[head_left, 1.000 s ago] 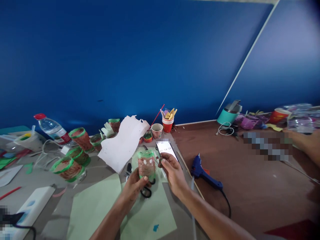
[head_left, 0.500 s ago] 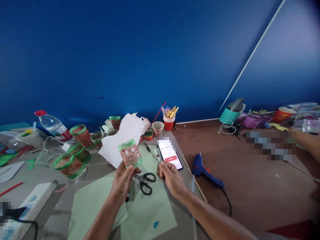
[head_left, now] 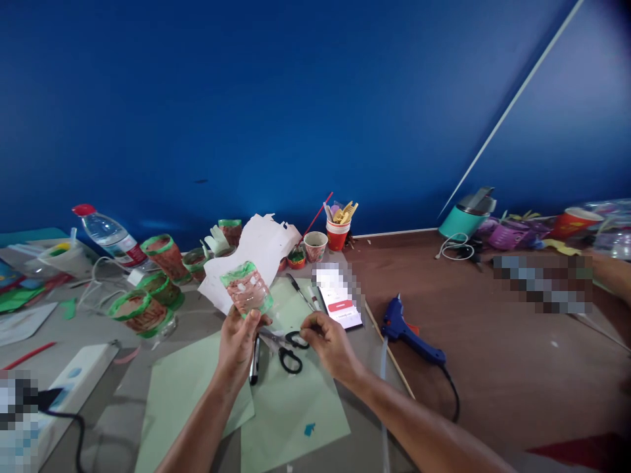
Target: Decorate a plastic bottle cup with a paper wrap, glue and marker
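My left hand (head_left: 237,345) is closed around the lower part of a painted clear plastic cup (head_left: 247,289). The cup is reddish-brown with green bands at both ends and two small white patches on its side, and it is tilted in the air. To its right, my right hand (head_left: 331,345) hovers over the paper with thumb and fingers pinched together; whatever is between the fingertips is too small to make out. Black-handled scissors (head_left: 290,361) lie just below those fingertips. A marker pen (head_left: 254,360) rests beside the scissors on pale green paper (head_left: 296,414).
A lit phone (head_left: 340,299) and a blue glue gun (head_left: 409,332) lie to the right. Several painted cups (head_left: 140,312) and a water bottle (head_left: 111,240) stand at left. Torn white paper (head_left: 271,246) lies behind. Another person's arm (head_left: 611,276) reaches in at far right.
My right hand has come slightly left and closer to the scissors, away from the phone. The cup in my left hand has shifted a little up and left. The view has turned slightly.
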The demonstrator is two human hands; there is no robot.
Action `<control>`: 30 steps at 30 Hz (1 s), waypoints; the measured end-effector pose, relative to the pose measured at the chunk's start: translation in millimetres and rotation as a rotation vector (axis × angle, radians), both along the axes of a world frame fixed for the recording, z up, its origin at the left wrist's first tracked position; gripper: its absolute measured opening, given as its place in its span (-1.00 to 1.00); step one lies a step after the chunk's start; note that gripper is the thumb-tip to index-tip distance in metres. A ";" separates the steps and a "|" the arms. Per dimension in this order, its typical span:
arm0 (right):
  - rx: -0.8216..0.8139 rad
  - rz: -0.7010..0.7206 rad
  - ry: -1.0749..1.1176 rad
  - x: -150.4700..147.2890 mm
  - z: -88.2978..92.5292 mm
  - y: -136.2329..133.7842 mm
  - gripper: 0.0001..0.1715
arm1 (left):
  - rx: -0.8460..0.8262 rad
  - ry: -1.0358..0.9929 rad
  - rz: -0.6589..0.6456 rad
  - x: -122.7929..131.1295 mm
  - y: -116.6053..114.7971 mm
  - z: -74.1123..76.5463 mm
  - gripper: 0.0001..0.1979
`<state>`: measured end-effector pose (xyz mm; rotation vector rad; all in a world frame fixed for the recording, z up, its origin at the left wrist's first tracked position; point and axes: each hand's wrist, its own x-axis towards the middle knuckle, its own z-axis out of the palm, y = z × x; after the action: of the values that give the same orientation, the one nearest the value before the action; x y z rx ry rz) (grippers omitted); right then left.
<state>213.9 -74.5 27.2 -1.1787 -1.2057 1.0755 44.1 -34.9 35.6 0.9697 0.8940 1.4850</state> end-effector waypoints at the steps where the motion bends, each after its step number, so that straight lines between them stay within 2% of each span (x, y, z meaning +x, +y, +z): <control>1: 0.000 0.011 -0.015 -0.2 1.0 -0.6 -0.94 | 0.005 0.004 0.008 -0.1 0.1 -0.4 -0.65; 5: 0.035 0.065 -0.125 0.2 3.3 -3.4 -0.80 | 0.011 0.032 0.041 -0.8 0.7 -1.0 -0.60; 10: 0.105 0.107 -0.276 1.1 -2.4 -5.6 -0.54 | 0.016 0.051 0.071 0.1 0.0 3.5 -0.57; 13: 0.157 0.106 -0.322 0.8 -6.3 -6.2 -0.57 | 0.012 0.052 0.076 0.2 -0.5 5.2 -0.56; 16: 0.263 0.088 -0.326 0.3 -9.4 -6.1 -0.73 | 0.025 0.071 0.083 -1.0 0.3 2.9 -0.57; 19: 0.354 0.118 -0.353 0.3 -12.4 -4.9 -0.69 | 0.021 0.102 0.078 -2.0 1.8 -2.0 -0.62; 22: 0.348 0.145 -0.460 0.6 -14.1 -3.3 -0.69 | 0.033 0.120 0.060 -1.2 2.7 -5.6 -0.67; 26: 0.330 0.153 -0.612 1.4 -13.8 -3.8 -0.86 | 0.024 0.167 0.045 1.7 1.2 -5.0 -0.65; 27: 0.338 0.135 -0.638 1.5 -13.6 -4.5 -0.84 | 0.020 0.178 0.046 2.4 0.6 -4.5 -0.64; 30: 0.330 0.138 -0.772 0.8 -12.1 -6.6 -0.56 | 0.018 0.215 0.043 3.5 -0.6 -4.5 -0.65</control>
<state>214.7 -81.1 15.1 -1.2968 -1.9934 0.4697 47.6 -35.5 31.1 1.1452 1.0622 1.4457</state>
